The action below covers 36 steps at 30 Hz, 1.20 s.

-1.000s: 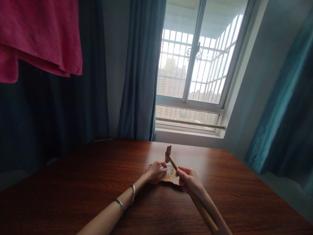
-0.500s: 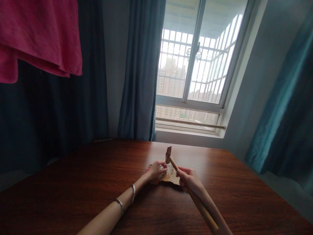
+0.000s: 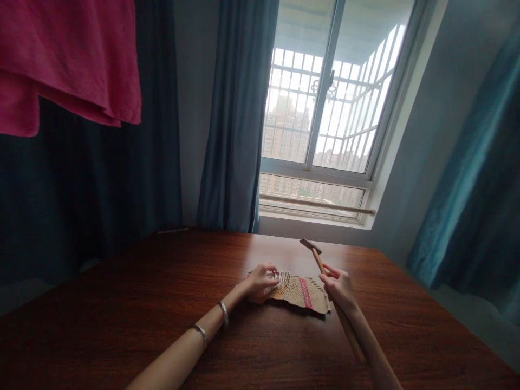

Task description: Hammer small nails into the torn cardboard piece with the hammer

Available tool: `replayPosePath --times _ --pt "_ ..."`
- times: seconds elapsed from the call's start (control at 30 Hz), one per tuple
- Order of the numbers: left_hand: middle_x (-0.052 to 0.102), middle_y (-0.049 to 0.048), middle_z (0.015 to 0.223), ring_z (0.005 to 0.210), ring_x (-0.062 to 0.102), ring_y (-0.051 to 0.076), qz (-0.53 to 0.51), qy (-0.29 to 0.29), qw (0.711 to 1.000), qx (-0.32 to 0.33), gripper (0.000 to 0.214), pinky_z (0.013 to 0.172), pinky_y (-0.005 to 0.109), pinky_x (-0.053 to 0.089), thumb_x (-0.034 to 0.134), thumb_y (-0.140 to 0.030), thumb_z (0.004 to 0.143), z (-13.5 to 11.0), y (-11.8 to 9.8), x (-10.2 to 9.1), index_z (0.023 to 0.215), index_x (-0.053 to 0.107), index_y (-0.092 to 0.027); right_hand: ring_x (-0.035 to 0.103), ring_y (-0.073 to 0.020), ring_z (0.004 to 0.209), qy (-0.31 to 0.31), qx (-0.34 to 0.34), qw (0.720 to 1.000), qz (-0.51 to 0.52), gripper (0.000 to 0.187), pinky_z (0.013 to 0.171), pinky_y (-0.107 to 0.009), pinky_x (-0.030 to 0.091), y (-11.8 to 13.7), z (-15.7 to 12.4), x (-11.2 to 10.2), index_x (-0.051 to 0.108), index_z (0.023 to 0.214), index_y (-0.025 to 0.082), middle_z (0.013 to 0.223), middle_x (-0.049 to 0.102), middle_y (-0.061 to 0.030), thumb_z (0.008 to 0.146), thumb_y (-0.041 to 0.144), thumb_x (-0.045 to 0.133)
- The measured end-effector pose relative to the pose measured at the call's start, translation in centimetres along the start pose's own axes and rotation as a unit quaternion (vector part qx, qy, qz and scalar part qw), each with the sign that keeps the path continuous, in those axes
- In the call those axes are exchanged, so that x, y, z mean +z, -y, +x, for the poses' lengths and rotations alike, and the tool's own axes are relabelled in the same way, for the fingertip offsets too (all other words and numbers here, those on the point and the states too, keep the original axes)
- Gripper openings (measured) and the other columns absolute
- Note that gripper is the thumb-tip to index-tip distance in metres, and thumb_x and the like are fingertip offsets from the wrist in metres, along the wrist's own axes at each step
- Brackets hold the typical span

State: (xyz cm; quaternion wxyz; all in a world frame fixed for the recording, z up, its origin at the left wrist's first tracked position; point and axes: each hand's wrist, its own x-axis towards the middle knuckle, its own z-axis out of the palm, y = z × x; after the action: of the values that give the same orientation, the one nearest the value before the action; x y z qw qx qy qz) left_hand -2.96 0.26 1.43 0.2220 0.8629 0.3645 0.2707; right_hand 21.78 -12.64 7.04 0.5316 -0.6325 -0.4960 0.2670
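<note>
My right hand [image 3: 340, 288] is wrapped round the wooden handle of a hammer [image 3: 318, 261]. The hammer's head is raised above the table, and its handle end slants back beneath my forearm. A flat tan piece of cardboard [image 3: 319, 295] with a ragged near edge lies on the table, dotted with many small holes or specks and crossed by a pink-red band. Thin upright pins or nails [image 3: 286, 275] stand along its far side. Over the cardboard's left part rests my left hand [image 3: 260, 280], fingers curled in a pinch; what they hold is too small to make out.
The brown wooden table [image 3: 162, 314] extends around the cardboard. Behind it are a barred window [image 3: 320, 108] and a blue curtain [image 3: 231, 135]. A pink cloth [image 3: 81, 65] hangs at the upper left, and another curtain [image 3: 459, 189] hangs at the right.
My right hand has moved right with the hammer, away from my left hand, and the hammer head has turned. More of the cardboard and its pink-red band now shows. My left hand stays nearly in place.
</note>
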Motion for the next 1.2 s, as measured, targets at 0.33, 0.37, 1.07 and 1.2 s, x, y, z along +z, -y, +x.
replayPosePath --times 0.33,0.37,1.07,1.2 --pt "0.052 0.008 0.12 0.113 0.043 0.028 0.048 0.132 0.99 0.013 0.087 0.095 0.032 0.036 0.076 -0.06 0.044 -0.6 -0.6 -2.0 0.119 0.055 -0.021 0.065 -0.0228 0.076 -0.014 -0.058 0.95 -0.307 0.042 0.066 -0.026 0.043 -6.9 2.9 -4.0 0.068 0.106 0.014 0.082 0.072 -0.0114 0.07 0.026 0.049" --pt "0.051 0.0079 0.12 0.113 0.042 0.028 0.053 0.128 0.99 0.017 0.085 0.094 0.032 0.036 0.075 -0.062 0.044 -0.7 -0.6 -1.9 0.117 0.056 -0.021 0.065 -0.0226 0.077 -0.008 -0.06 0.948 -0.313 0.042 0.067 -0.026 0.042 -7.1 2.9 -4.0 0.068 0.106 0.015 0.084 0.072 -0.0114 0.071 0.025 0.048" --pt "0.047 0.0057 0.117 0.112 0.039 0.029 0.085 0.135 0.987 -0.023 0.09 0.093 0.031 0.033 0.073 -0.066 0.042 -0.8 -0.8 -1.2 0.119 0.051 -0.024 0.061 -0.0219 0.082 0.031 -0.057 0.89 -0.451 0.027 0.068 -0.025 0.038 -6.7 2.4 -3.4 0.069 0.093 0.018 0.087 0.068 -0.012 0.076 0.023 0.048" --pt "0.048 0.0054 0.115 0.11 0.04 0.028 0.093 0.133 0.986 -0.023 0.086 0.092 0.031 0.033 0.074 -0.063 0.043 -0.7 -0.9 -1.1 0.117 0.052 -0.025 0.06 -0.0202 0.078 0.038 -0.064 0.885 -0.459 0.027 0.069 -0.026 0.039 -6.9 2.2 -3.5 0.068 0.091 0.016 0.086 0.064 -0.0122 0.078 0.022 0.045"
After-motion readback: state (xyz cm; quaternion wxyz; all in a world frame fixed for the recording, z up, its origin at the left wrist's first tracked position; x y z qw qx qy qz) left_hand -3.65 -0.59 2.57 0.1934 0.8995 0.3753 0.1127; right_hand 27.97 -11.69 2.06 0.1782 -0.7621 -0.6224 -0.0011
